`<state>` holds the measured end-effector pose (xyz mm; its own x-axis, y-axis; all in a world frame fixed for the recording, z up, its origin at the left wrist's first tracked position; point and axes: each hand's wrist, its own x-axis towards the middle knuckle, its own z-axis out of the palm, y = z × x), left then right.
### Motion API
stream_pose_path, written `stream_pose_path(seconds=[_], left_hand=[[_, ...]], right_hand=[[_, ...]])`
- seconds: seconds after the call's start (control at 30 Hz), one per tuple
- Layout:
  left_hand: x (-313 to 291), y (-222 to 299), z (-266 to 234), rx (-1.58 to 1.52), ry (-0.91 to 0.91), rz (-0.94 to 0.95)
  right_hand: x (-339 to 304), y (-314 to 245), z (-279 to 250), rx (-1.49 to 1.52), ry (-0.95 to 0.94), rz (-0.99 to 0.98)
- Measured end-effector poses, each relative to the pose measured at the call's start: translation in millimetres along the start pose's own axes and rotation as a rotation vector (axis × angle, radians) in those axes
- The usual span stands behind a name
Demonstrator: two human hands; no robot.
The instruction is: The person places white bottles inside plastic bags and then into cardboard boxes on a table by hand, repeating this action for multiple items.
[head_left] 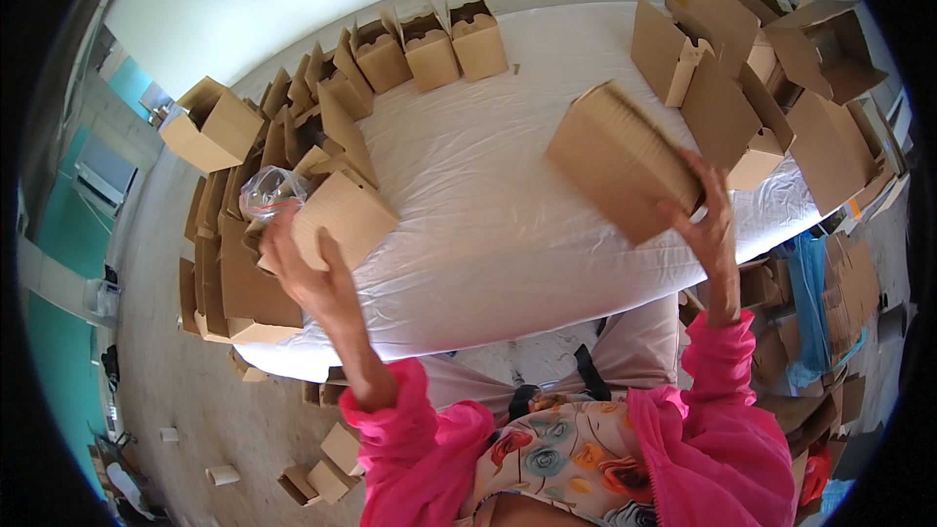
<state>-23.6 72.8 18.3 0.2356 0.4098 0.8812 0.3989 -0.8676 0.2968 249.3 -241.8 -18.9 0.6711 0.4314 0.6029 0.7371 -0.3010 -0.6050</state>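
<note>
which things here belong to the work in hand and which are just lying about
Likely in use:
left box at left hand
right box at right hand
white-covered table

Likely lying about:
pale tube on floor
small boxes on floor

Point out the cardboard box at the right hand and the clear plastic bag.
Cardboard box (617,171) at the right hand (714,226): head view, middle of its broad side.
Clear plastic bag (272,192): head view, middle of its crumpled film.
</note>
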Motion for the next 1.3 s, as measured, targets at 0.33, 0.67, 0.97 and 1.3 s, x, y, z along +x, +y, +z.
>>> stream_pose_path(seconds=[0.33, 0.67, 0.97, 1.3], left_hand=[[70, -97, -2, -0.16, -0.614, -0.814], [36, -62, -16, -0.628, 0.317, -0.47], [-143, -67, -211, 0.523, 0.372, -0.546], [-140, -80, -158, 0.135, -0.075, -0.682]], right_hand=[[36, 34, 22, -0.627, 0.419, -0.113], [30, -127, 168, 0.238, -0.162, -0.612], [40, -189, 264, 0.17, -0.268, -0.841], [59, -184, 289, 0.454, -0.309, -0.534]])
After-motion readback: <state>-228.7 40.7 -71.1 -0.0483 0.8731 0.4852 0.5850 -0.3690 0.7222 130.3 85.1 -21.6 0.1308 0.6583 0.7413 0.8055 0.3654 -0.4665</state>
